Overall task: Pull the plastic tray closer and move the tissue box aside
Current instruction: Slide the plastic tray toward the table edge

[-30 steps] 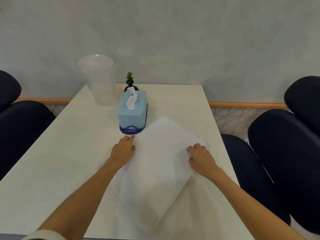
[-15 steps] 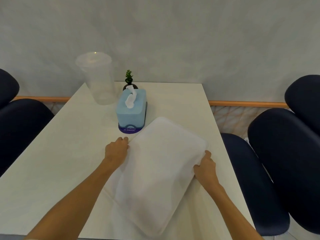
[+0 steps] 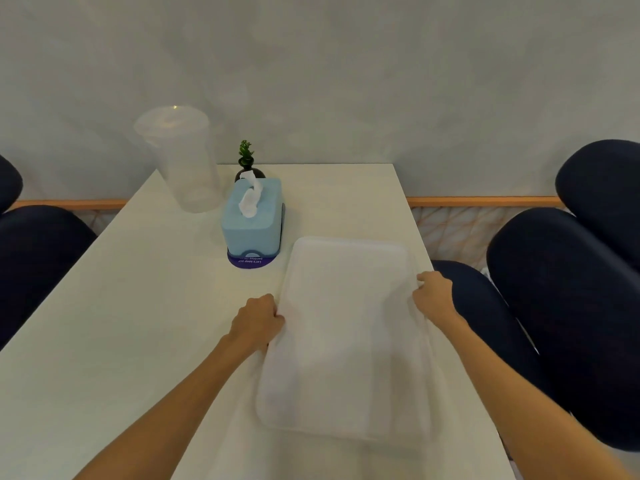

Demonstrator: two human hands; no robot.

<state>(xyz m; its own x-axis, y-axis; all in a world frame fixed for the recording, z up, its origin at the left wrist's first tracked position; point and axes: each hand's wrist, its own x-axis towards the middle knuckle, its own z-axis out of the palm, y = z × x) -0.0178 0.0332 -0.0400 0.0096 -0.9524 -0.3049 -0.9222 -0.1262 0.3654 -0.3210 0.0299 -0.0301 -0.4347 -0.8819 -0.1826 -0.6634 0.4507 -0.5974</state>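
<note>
A translucent white plastic tray (image 3: 346, 341) lies on the white table (image 3: 138, 323), on its right half near the front. My left hand (image 3: 258, 322) grips the tray's left rim. My right hand (image 3: 433, 296) grips its right rim. A light blue tissue box (image 3: 252, 223) with a purple base stands upright just beyond the tray's far left corner, a white tissue sticking out of its top. The box and the tray are apart.
A tall clear plastic cup (image 3: 183, 161) stands at the table's back left. A small green plant in a dark pot (image 3: 246, 164) is behind the tissue box. Dark blue chairs (image 3: 561, 306) flank the table on both sides. A wall backs the table.
The tray has turned from a slanted position to lie square with the table and shifted right. Both hands moved from its top to its side rims and closed on them.
</note>
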